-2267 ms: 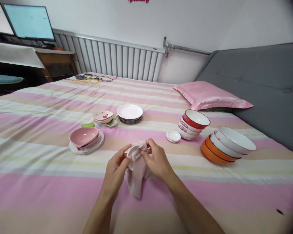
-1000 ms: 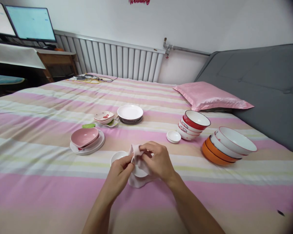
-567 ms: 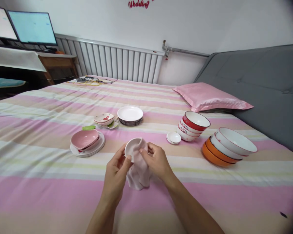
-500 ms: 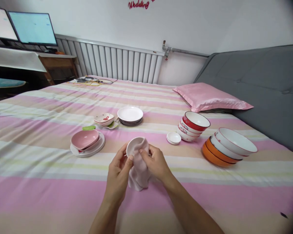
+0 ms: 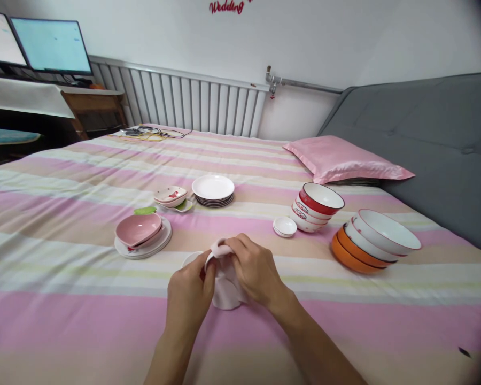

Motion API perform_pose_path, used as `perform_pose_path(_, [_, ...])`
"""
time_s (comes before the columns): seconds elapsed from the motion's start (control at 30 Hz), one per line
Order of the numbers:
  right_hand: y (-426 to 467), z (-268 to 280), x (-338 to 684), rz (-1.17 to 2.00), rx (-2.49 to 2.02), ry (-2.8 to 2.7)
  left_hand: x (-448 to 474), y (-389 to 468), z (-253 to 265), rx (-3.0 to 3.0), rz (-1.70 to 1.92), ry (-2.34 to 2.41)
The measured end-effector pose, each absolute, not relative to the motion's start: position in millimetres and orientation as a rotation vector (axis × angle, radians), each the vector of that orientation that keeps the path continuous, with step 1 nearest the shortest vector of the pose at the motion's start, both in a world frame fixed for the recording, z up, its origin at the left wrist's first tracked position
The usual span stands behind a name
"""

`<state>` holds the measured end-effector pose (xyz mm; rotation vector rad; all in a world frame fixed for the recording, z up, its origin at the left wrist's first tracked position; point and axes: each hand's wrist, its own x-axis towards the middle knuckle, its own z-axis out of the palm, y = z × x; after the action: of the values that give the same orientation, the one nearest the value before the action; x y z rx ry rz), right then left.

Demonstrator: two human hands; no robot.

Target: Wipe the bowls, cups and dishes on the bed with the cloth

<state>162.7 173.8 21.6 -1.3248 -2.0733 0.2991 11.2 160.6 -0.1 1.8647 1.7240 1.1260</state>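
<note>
My left hand (image 5: 190, 291) pinches a small white dish (image 5: 210, 259), tilted nearly edge-on and mostly hidden by fingers and cloth. A pale pink cloth (image 5: 226, 291) is folded over the dish's rim and hangs below it. My right hand (image 5: 256, 270) is closed on this cloth, pressing it against the rim. Behind my left hand, part of another small white dish (image 5: 190, 259) shows on the bed. To the right lies a short stack of similar small white dishes (image 5: 284, 226).
On the striped bed (image 5: 104, 331) stand pink heart-shaped bowls (image 5: 138, 230) on white plates, patterned dishes (image 5: 171, 195), stacked plates (image 5: 213, 187), red-and-white bowls (image 5: 323, 198) and larger orange and white bowls (image 5: 363, 256). A pink pillow (image 5: 344, 158) and cables (image 5: 152, 132) lie farther back.
The dish has tipped from facing me to nearly edge-on. My right hand has brought the cloth over its rim, and my left hand has turned and shifted slightly left.
</note>
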Motion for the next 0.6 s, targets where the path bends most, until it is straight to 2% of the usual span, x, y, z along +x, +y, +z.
perform_pose_path(0.2, [176, 18, 161, 0.351, -1.401, -1.981, 20, 158, -3, 1.454, 1.194, 1.498])
perform_pose_path(0.4, [176, 13, 153, 0.679, -1.429, -1.838, 43, 151, -2, 0.934, 1.398, 1.338])
perform_pose_path(0.6, [182, 20, 167, 0.540, -1.527, -1.874, 34, 155, 3, 1.196, 1.183, 1.296])
